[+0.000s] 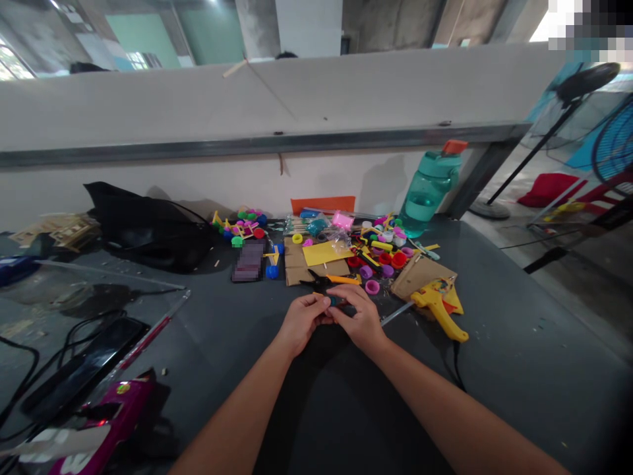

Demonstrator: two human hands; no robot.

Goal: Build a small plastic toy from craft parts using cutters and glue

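on the dark grey worktop (499, 356), below a low white wall (148, 112), a heap of wooden sticks (57, 232) lies at the far left beside a black bag (148, 227). nearer the person, black cables (52, 359) run past a black tablet (84, 366), a red-handled tool (146, 340) and a pink box (111, 422). past the bag sit a cluster of bright plastic pieces (242, 225) and a pixelated dark rectangle (250, 260).

at the middle, the left hand (301, 323) and the right hand (359, 318) meet, both nearly closed, their fingertips (326, 302) pinching a small dark teal piece (336, 301), mostly hidden by the fingers. just ahead lie black and orange scissors (329, 280), then a cardboard sheet (295, 264) under yellow paper (326, 253). to the right, red, purple and pink plastic caps (386, 262) are scattered near a cardboard scrap (420, 277). a yellow glue gun (438, 307) rests against that scrap, a thin metal rod (396, 313) reaching from it toward the right hand. behind them stands a teal water bottle (428, 191) with an orange cap (455, 147). further right, off the worktop, are a standing fan (588, 86) and a red chair (551, 188).
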